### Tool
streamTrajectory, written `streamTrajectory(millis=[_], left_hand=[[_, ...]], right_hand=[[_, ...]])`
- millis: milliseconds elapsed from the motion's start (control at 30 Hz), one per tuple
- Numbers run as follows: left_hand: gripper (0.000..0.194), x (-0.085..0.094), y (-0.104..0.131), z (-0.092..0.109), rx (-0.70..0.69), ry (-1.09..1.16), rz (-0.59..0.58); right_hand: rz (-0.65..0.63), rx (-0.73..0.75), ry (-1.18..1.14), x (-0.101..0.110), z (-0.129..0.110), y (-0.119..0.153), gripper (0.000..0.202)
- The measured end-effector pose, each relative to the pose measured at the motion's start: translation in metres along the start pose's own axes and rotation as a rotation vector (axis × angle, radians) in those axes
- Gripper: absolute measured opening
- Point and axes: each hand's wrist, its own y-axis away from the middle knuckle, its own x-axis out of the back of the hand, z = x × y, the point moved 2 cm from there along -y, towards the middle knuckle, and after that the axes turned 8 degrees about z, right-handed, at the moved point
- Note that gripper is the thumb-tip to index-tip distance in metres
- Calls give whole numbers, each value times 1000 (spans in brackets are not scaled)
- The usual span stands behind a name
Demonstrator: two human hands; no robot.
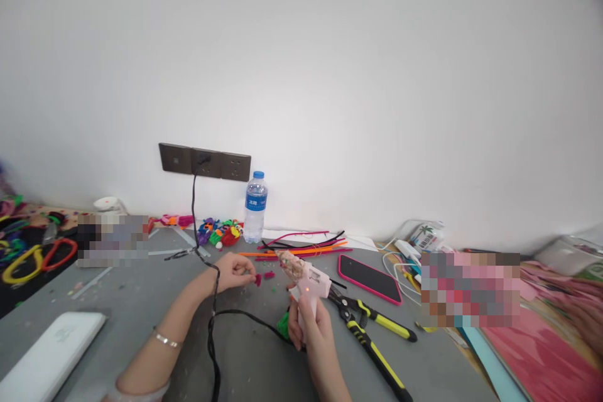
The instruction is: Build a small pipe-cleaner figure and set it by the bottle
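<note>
My left hand (236,270) is closed in a pinch on a small magenta pipe cleaner piece (257,280) just above the grey table. Beside it lies another short magenta piece (269,275). My right hand (311,320) is wrapped round the handle of a pale pink hot glue gun (315,281), whose crusted nozzle end points up and to the left. A small orange light glows on its body. Partly hidden behind that hand is a fuzzy green piece (283,325). Long pipe cleaners (301,251) in orange, magenta and black lie beyond the glue gun.
Yellow-black pliers (372,339) and a pink-cased phone (370,278) lie to the right. A water bottle (255,210) stands by the wall near colourful fuzzy figures (219,232). A black cord (214,326) crosses my left forearm. Scissors (40,260), a white device (54,355) and another person's hand (581,314) flank the workspace.
</note>
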Motion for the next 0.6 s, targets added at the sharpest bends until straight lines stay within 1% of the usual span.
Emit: streamTrajectory(millis=[233,333,467,600], left_hand=[[33,-4,-3,-7,91,56,83],[33,-3,-3,-7,110,69,104],[29,-3,-3,-8,125,89,111],[28,-5,-6,-12,146,133,82]], right_hand=[[1,-32,11,-6,-7,2,51],[-5,-33,22,-7,-7,2,49],[-23,-24,32,-10,-6,2,47],[-96,-13,48,-25,-16,9,45]])
